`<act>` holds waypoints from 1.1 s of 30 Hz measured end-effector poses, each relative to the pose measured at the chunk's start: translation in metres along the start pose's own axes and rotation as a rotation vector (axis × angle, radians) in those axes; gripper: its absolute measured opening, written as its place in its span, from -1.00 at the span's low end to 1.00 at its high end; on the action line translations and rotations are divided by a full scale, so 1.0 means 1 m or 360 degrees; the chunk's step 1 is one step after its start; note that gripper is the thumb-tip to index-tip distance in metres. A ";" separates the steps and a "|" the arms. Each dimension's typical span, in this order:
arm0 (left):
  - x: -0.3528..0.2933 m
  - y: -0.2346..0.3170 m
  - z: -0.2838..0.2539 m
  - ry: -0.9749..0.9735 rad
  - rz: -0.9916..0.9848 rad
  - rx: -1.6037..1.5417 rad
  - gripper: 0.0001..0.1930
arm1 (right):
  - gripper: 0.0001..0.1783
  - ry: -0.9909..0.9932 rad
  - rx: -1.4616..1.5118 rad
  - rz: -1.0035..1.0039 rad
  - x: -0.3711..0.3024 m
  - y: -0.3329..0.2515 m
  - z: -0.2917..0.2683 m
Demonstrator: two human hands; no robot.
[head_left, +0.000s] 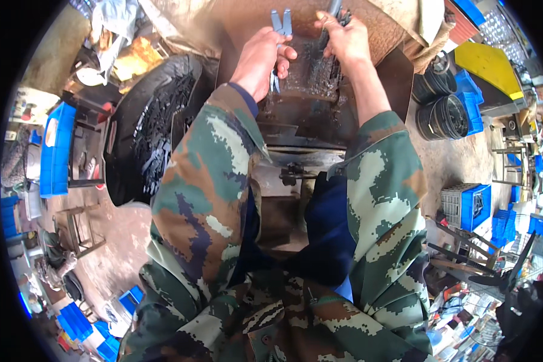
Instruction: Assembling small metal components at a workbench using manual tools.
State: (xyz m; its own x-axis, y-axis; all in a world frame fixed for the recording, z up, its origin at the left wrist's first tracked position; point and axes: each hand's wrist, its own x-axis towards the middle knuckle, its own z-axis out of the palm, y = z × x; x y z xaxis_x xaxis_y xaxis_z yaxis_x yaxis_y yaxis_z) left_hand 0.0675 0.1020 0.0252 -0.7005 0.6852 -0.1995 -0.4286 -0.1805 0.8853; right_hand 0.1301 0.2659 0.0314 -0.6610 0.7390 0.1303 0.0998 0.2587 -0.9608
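Note:
My left hand [261, 60] is closed around a blue-grey metal piece [281, 23]. Two flat prongs stick out above the fingers and narrow tips show below them; its exact kind is unclear. To its right, my right hand [347, 41] grips a dark grey bar-like piece [324, 37] between thumb and fingers, with more dark metal visible by the fingertips. Both hands are over a brown metal work surface [295, 111], which looks wet and gritty between them. The pieces do not touch each other.
A black tub [117, 154] with many dark metal pieces stands left of my arm. Black buckets [443, 117] and a blue bin [469, 99] are at right. Blue crates [57, 151] lie farther left. Brown cloth [428, 45] hangs beside the work surface.

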 end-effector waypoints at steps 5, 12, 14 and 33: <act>0.001 0.006 -0.009 0.0002 0.0157 0.0342 -0.81 | -0.79 0.0023 0.0164 -0.0016 0.007 0.005 0.001; 0.000 0.003 -0.023 0.0165 0.0476 0.0500 -0.83 | -0.80 0.0020 0.0154 -0.0064 0.000 0.004 0.003; -0.002 0.005 -0.028 0.0199 0.0549 0.0404 -0.83 | -0.74 0.0009 0.0236 -0.0065 0.000 0.003 0.007; -0.008 0.012 -0.021 0.0219 0.0448 0.0594 -0.75 | -0.79 0.0022 0.0306 -0.0025 -0.007 -0.006 0.009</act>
State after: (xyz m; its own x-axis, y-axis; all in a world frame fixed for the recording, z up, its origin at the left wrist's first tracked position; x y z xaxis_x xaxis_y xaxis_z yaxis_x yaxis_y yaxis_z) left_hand 0.0559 0.0799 0.0286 -0.8396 0.5419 0.0379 0.0045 -0.0629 0.9980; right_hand 0.1270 0.2537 0.0336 -0.6511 0.7445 0.1475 -0.0553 0.1473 -0.9875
